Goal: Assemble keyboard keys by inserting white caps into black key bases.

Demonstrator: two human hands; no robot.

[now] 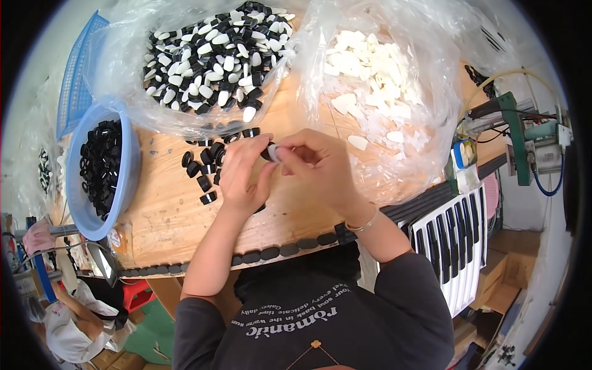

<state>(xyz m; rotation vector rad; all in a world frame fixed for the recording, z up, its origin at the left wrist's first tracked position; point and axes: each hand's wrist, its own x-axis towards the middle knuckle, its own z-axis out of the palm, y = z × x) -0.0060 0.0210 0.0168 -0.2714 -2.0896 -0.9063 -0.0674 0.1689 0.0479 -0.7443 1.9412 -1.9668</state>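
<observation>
My left hand (242, 174) and my right hand (317, 163) meet over a wooden table (166, 213). Together they pinch a small black cap with a white insert (272, 152) between the fingertips. Several loose black caps (206, 166) lie on the wood just left of my left hand. Behind them a clear plastic bag holds many black caps with white inserts (216, 58). A second clear bag to the right holds flat white oval inserts (376, 92).
A blue plastic basin (131, 166) full of black caps stands at the table's left. A blue mesh basket (73, 80) lies behind it. A black-and-white slatted crate (453, 237) and a machine with green parts (518, 135) stand to the right. Another person (74, 320) crouches lower left.
</observation>
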